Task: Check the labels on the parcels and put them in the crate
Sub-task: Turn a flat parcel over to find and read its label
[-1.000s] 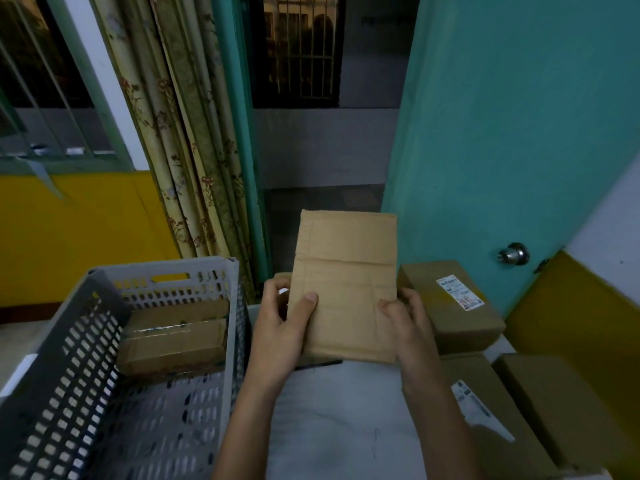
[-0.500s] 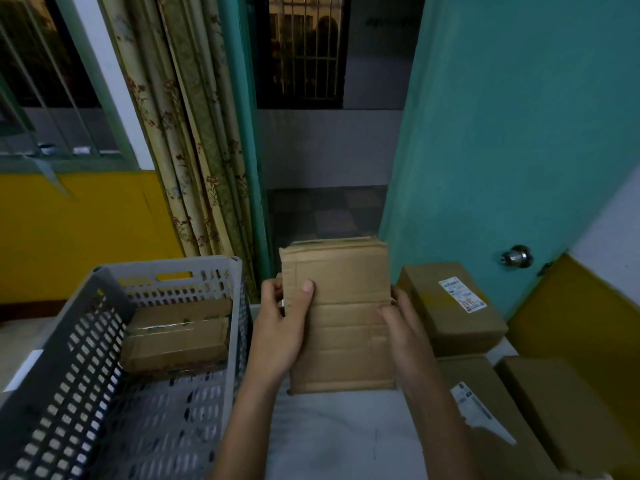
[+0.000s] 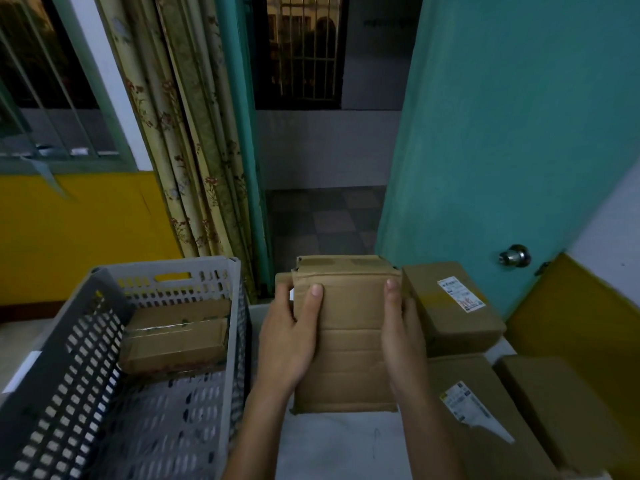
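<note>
Head view: one parcel [image 3: 175, 336] is already laid in the grey crate [image 3: 62, 358], against its far wall. A second, the held parcel [image 3: 348, 341], is gripped just right of the crate, above the white table [image 3: 346, 445], by the left hand [image 3: 289, 344] and the right hand [image 3: 403, 344], thumbs pressed on its upper face. No label is seen on that face, so its check is judged unfinished. Right of the crate, beyond the held parcel, three more boxes are left: a far labelled box [image 3: 450, 306], a near labelled box [image 3: 485, 427] and a plain box [image 3: 561, 410].
</note>
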`<action>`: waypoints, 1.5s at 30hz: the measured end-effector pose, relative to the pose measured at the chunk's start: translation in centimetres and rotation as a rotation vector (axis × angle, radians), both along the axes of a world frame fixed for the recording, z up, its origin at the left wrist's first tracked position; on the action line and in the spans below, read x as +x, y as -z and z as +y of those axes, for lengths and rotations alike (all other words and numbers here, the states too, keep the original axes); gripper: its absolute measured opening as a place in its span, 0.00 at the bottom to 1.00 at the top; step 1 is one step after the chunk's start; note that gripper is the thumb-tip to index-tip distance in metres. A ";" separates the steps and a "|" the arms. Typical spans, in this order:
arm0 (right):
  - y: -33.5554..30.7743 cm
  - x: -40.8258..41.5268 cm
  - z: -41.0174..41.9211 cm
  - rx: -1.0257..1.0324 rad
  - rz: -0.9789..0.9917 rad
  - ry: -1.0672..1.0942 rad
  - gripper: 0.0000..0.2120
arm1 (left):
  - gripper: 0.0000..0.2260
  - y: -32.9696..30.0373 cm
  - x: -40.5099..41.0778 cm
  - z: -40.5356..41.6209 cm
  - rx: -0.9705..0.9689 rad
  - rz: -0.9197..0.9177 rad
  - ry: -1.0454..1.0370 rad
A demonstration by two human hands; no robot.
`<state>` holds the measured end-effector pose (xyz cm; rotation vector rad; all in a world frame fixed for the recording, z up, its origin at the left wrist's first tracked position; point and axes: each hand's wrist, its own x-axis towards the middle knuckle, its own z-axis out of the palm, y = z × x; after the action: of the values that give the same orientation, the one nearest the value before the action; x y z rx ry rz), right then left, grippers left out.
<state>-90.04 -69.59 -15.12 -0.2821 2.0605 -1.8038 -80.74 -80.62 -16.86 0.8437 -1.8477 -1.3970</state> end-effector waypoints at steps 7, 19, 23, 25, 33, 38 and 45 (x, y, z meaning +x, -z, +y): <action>0.5 -1.4 0.8 -0.016 -0.169 0.080 0.46 | 0.33 1.3 1.3 -1.0 0.006 -0.006 0.255; 0.9 -0.8 2.0 -0.025 0.011 -0.097 0.33 | 0.30 0.6 0.8 -0.7 0.055 0.079 0.141; 0.5 -1.0 2.0 -0.133 -0.009 -0.045 0.09 | 0.30 0.6 1.2 -1.1 0.098 0.082 0.163; 0.5 -1.2 2.0 -0.146 -0.016 -0.027 0.04 | 0.36 0.5 1.5 -1.2 0.221 0.134 0.140; 2.2 -0.5 0.8 -0.028 0.200 -0.024 0.32 | 0.26 0.9 1.0 -0.7 0.238 0.117 0.050; 2.3 -0.4 1.1 0.124 0.211 -0.293 0.54 | 0.22 0.9 0.8 -0.5 0.186 0.097 -0.023; 2.6 -0.6 1.5 -0.065 0.068 -0.371 0.37 | 0.16 0.2 1.3 -0.6 0.129 0.059 0.044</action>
<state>-90.69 -68.07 -17.72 -0.7018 1.8455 -1.6511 -79.47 -81.26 -17.11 0.8202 -1.7567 -1.5657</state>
